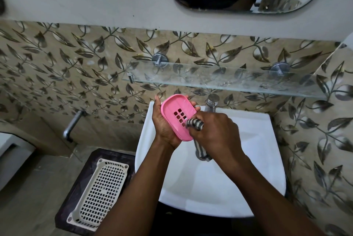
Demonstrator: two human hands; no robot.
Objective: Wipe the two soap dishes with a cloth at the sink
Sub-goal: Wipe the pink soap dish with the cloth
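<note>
My left hand (163,123) holds a pink soap dish (172,110) with drain holes, tilted over the white sink (254,140). My right hand (215,132) grips a grey-and-white striped cloth (195,124) and presses its bunched end against the dish's inner face near the holes. The cloth's loose tail (202,152) hangs below my right hand into the basin. A second soap dish is not visible.
A glass shelf (219,79) on two metal mounts juts out just above the hands. The tap (211,103) stands behind the dish. A wall spout (73,124) is at left. On the floor lies a white perforated tray (101,191) on a dark mat (76,184).
</note>
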